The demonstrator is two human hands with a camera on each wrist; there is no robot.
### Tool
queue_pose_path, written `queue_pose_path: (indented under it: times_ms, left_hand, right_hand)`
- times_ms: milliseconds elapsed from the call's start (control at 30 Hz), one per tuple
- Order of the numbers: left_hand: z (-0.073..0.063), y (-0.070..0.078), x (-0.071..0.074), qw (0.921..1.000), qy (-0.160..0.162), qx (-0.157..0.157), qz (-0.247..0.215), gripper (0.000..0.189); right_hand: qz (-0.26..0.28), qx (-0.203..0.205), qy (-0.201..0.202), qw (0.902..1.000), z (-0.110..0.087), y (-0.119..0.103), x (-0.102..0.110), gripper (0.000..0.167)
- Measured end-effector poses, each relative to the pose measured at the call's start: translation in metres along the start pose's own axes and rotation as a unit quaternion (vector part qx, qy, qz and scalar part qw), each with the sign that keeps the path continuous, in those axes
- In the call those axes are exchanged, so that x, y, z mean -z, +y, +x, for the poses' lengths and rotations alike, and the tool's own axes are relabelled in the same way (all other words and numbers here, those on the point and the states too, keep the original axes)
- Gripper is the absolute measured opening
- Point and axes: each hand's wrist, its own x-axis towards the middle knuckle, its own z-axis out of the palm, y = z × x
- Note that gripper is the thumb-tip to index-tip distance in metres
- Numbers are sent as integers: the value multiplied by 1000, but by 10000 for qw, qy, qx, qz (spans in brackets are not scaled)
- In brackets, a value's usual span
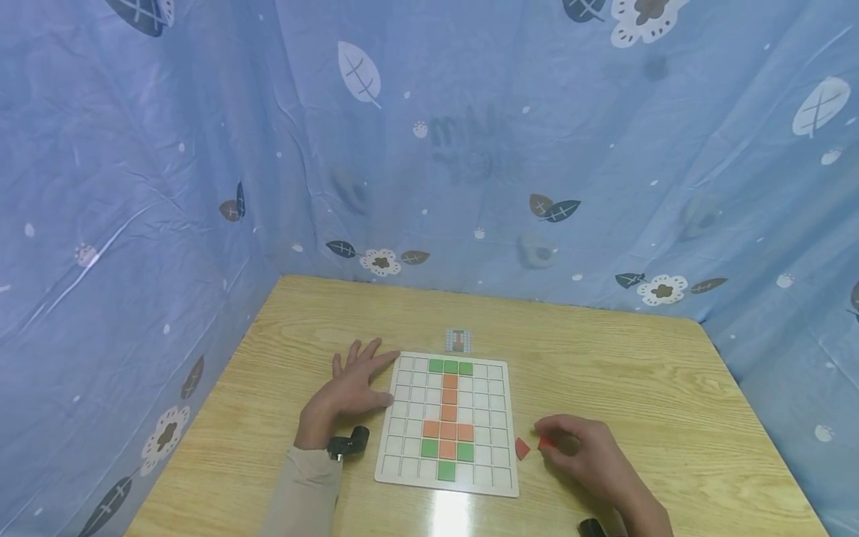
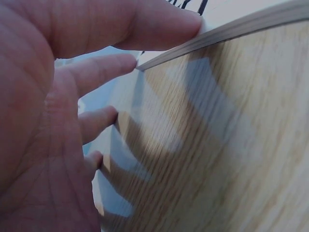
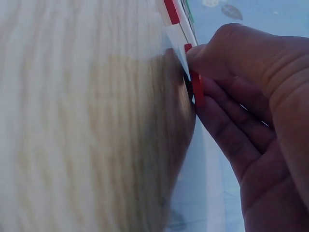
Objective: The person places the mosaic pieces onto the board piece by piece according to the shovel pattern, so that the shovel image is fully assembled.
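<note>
A white gridded board [image 1: 496, 432] lies on the table, bearing a pattern of orange tiles [image 1: 449, 412] and green tiles [image 1: 451, 367]. At its left side, my left hand [image 1: 349, 388] has its fingers spread, with thumb and index fingertip right at the board's edge. The left wrist view shows that thumb [image 2: 164, 24] on the rim. To the right of the board, my right hand [image 1: 593, 451] pinches a red tile [image 3: 197, 89] between thumb and fingers, close over the tabletop. Another red tile [image 1: 523, 449] lies between that hand and the board's right edge.
A small card [image 1: 458, 341] with a printed grid picture lies just beyond the board's far edge. The wooden table [image 1: 604, 358] is bordered at the back and sides by a blue patterned curtain [image 1: 470, 186].
</note>
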Motion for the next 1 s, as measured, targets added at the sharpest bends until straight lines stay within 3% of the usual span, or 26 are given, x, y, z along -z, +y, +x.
queue_pose_path:
  times_ms: [267,500,1000]
  left_hand:
    - [-1,0,-1,10000,-7,4,-38,85]
    - [-1,0,0,10000,-20,43,3,84]
    - [-1,0,0,9999,6,-89,-62,86]
  right_hand:
    - [156,-38,119,9998,2,-5,5,40]
    - [610,66,4,9981,10,-28,6,39]
    - [1323,774,-444,9872,18,-62,-26,38]
